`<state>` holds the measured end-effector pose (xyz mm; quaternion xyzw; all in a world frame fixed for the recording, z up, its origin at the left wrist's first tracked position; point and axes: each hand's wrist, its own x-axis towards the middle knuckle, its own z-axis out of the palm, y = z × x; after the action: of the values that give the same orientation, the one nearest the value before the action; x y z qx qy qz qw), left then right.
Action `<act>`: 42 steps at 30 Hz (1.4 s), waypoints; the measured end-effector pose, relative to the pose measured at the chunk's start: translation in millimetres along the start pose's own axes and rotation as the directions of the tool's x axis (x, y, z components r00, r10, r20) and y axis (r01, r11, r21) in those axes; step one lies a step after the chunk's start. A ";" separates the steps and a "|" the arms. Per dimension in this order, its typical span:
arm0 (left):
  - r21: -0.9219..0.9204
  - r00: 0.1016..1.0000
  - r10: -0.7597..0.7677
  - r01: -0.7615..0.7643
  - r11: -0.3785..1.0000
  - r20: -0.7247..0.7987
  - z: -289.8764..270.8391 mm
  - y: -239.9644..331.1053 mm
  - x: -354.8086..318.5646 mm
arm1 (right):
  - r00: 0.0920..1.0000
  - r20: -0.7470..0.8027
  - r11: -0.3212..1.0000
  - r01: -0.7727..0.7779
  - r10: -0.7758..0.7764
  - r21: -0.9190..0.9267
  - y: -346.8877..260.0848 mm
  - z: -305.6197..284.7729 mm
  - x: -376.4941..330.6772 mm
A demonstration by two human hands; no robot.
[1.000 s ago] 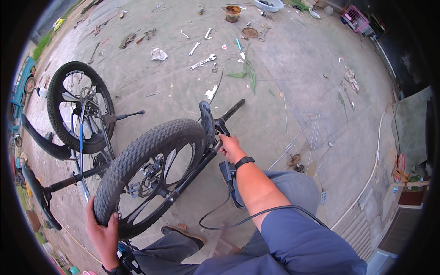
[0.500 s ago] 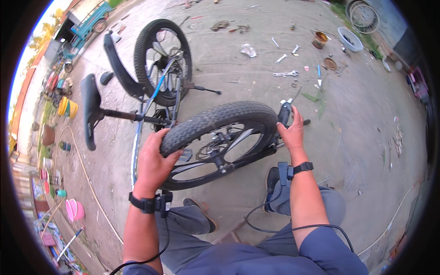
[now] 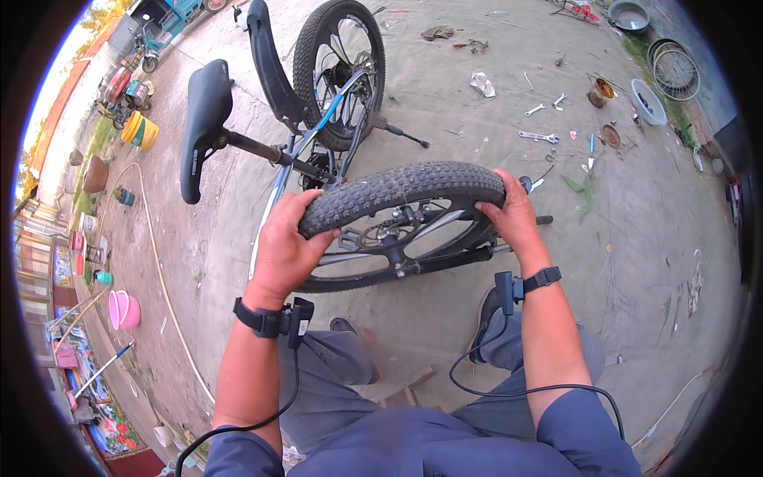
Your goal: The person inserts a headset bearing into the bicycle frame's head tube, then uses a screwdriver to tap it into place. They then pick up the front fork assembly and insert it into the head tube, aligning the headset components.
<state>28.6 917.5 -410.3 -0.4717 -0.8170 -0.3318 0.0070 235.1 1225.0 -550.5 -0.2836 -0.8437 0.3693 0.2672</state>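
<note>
Knobby black front tyre (image 3: 397, 187), gripped by left hand (image 3: 284, 246) and right hand (image 3: 509, 216).

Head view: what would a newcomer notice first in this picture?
First, the knobby front tyre of an upturned bicycle at the centre, with the left hand gripping its left end and the right hand its right end. Behind it, the black saddle rests on the ground at upper left, and wrenches lie scattered at upper right.

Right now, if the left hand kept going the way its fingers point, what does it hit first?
The left hand already grips the knobby front tyre, fingers pointing up and right over the tread. Straight on, it would probably meet the bike frame beyond; depth is unclear.
</note>
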 end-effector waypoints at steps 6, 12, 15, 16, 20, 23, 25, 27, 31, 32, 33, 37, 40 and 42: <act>0.028 0.998 -0.056 0.056 0.998 -0.016 -25.0 -20.5 -1.8 | 0.996 -0.059 0.998 0.068 -0.068 -0.006 -17.8 41.8 9.3; 0.054 0.998 -0.055 0.057 0.997 -0.035 -28.3 -28.1 -8.0 | 0.997 -0.024 0.996 0.072 -0.074 -0.054 -19.8 52.5 18.2; 0.094 0.997 -0.079 0.078 0.993 0.003 -30.9 -29.1 -8.2 | 0.997 -0.035 0.995 0.067 -0.070 -0.073 -22.1 55.5 19.3; 0.106 0.997 -0.074 0.072 0.992 0.012 -33.1 -28.7 -8.2 | 0.997 -0.045 0.995 0.064 -0.067 -0.073 -23.8 55.3 19.6; 0.070 0.989 -0.144 0.142 0.987 0.031 -43.2 -31.2 -9.1 | 0.999 0.010 0.992 0.039 -0.038 -0.119 -30.5 47.0 22.6; 0.080 0.988 -0.150 0.146 0.986 0.041 -47.3 -32.2 -12.6 | 0.998 0.051 0.987 0.047 -0.040 -0.157 -37.6 41.8 23.9; 0.102 0.990 -0.134 0.129 0.986 0.048 -48.8 -32.6 -15.8 | 0.997 0.064 0.984 0.052 -0.041 -0.169 -42.8 38.8 24.1; 0.078 0.992 -0.126 0.126 0.989 0.000 -48.2 -32.3 -19.8 | 0.995 0.069 0.983 0.084 -0.074 -0.165 -47.4 32.8 23.2; 0.138 0.971 -0.052 0.086 0.987 -0.233 -51.2 -31.9 -34.4 | 0.987 0.131 0.971 0.119 -0.093 -0.207 -48.5 -4.7 25.6; 0.137 0.937 -0.043 0.096 0.986 -0.347 -49.7 -29.6 -41.4 | 0.988 0.147 0.979 0.080 -0.053 -0.190 -46.0 -21.6 30.9; 0.195 0.920 -0.026 0.111 0.974 -0.390 -49.2 -26.3 -50.0 | 0.987 0.160 0.984 0.036 -0.008 -0.172 -42.7 -39.3 38.0; -0.035 0.958 0.019 -0.031 0.999 -0.284 -6.3 -5.9 -83.6 | 0.992 -0.028 0.992 -0.124 0.124 0.014 -23.1 -110.7 56.1; -0.250 0.991 -0.077 0.102 0.963 0.105 50.4 9.4 -108.3 | 0.952 -0.205 0.958 -0.178 0.226 0.226 3.5 -139.5 67.1; -0.330 0.936 -0.091 0.210 0.920 0.340 97.5 18.2 -121.1 | 0.917 -0.280 0.936 -0.203 0.285 0.289 23.2 -150.2 70.1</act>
<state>139.4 884.3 -515.9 -0.4470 -0.7665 -0.3955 -0.2373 291.9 1356.4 -463.8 -0.4064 -0.6930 0.4542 0.3850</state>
